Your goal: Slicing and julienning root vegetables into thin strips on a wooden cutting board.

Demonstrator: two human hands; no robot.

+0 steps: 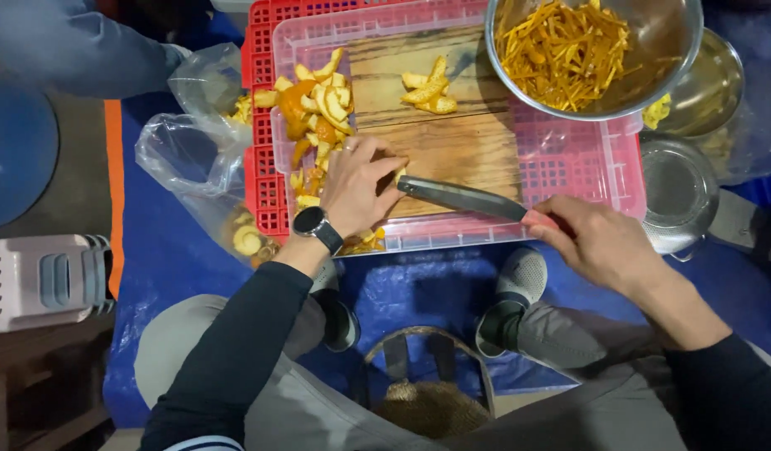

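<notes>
My left hand [358, 185], with a black watch on the wrist, presses down on a piece of orange peel at the near left part of a wooden cutting board [452, 142]. My right hand [598, 242] grips the pink handle of a large knife [462, 198], whose grey blade points left and reaches my left fingertips. The board lies on an upturned red and pink plastic crate [586, 167]. A heap of orange peel pieces [317, 108] sits at the board's left edge. A few more peel pieces [429, 90] lie at the far middle of the board.
A steel bowl [661, 50] of thin orange peel strips rests on the crate's far right corner, with further steel bowls [679, 190] to its right. Clear plastic bags [197, 150] with peel lie left of the crate. A blue tarp [419, 292] covers the floor; a woven basket [427, 392] sits between my feet.
</notes>
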